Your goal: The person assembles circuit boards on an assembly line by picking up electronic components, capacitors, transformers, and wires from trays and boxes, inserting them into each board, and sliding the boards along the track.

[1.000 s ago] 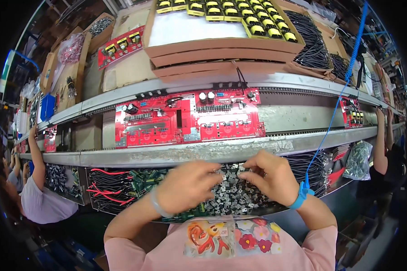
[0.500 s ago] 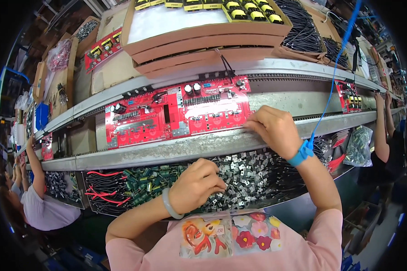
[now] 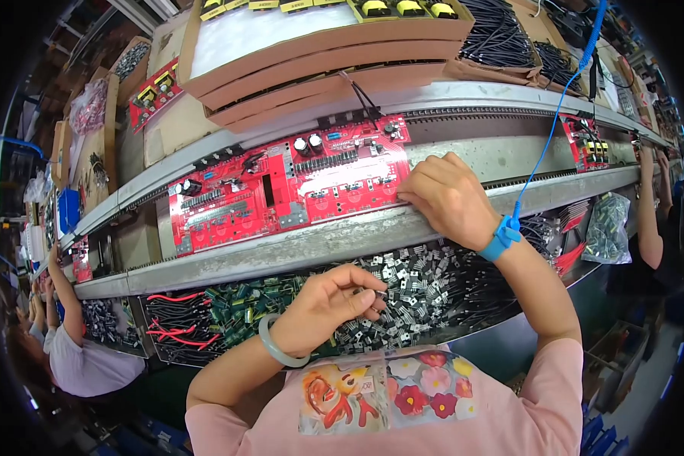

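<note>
My left hand hovers above the tray of small parts, palm turned partly up. A small black-and-metal transistor shows between its thumb and fingertips. Beneath and to the right spreads a heap of loose transistors. My right hand is closed in a pinch at the lower right edge of a red circuit board; whatever lies in its fingertips is hidden. Another red circuit board adjoins on the left. Both carry capacitors and rows of upright parts, on a rail track.
Green components, black wires with red ends and black leads fill neighbouring tray sections. Stacked cardboard trays stand behind the track. A blue coiled cord runs to my right wristband. Co-workers' arms reach in at both sides.
My left hand has turned from a palm-down pose over the heap, and a transistor now shows at its fingertips. My right hand stays by the board's edge. The whole view has shifted slightly.
</note>
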The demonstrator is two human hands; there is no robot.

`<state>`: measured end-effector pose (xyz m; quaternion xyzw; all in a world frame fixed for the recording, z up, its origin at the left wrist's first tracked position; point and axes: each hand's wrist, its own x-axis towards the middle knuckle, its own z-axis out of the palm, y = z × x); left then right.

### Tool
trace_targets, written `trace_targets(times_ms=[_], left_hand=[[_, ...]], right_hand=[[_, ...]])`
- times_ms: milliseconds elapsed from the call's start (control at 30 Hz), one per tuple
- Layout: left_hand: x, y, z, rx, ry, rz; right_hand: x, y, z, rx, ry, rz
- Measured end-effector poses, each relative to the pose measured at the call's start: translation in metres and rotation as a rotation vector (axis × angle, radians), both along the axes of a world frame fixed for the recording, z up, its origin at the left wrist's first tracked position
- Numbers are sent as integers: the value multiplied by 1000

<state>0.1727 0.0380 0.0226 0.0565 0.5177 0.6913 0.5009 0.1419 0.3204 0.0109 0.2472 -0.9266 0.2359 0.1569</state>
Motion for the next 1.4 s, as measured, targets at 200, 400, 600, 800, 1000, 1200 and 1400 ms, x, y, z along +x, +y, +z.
trace_targets(times_ms=[200,400,600,800,1000,1200,1400], left_hand=[[-1,-1,8,53,-180,-5],[-1,-2,7,35,-101,-28],[-7,2,19,-8,-159,53],[-16,-3,12,28,175,106],[-41,26,3,5,343,189],[-62,44,-21,-197,723,225],[-66,60,-13,-405,957,233]], right_hand=[[-5,4,-3,57,27,68],[0,-1,0,126,73,105],[1,2,1,197,96,83],[60,-22,26,128,-145,101],[82,-39,22,165,-311,125],[77,-47,22,123,-292,124],[77,-46,21,-1,-266,102]])
